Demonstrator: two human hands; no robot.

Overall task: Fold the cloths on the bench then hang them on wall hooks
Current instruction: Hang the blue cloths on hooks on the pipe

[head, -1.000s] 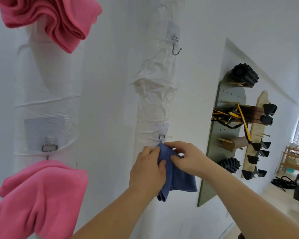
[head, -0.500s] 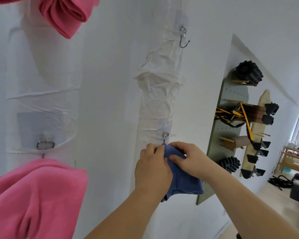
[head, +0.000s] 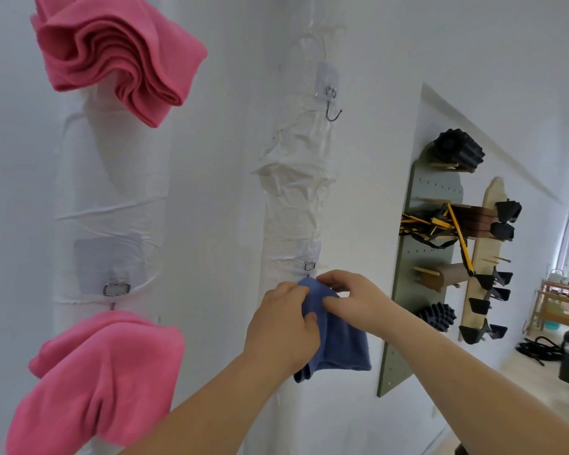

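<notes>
- Just under the lower wall hook [head: 309, 266], your left hand [head: 281, 326] and right hand [head: 352, 298] pinch the folded blue cloth [head: 340, 343], fingers clamped on its top fold.
- It looks soft, light and floppy; grip the bunched top, not the hanging hem.

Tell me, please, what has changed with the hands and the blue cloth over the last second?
Nothing clearly moved. The left hand and right hand still grip the top of the blue cloth just below the lower hook; nothing was let go. The upper pink cloth and lower pink cloth stay hanging, and the upper hook stays bare.
</notes>
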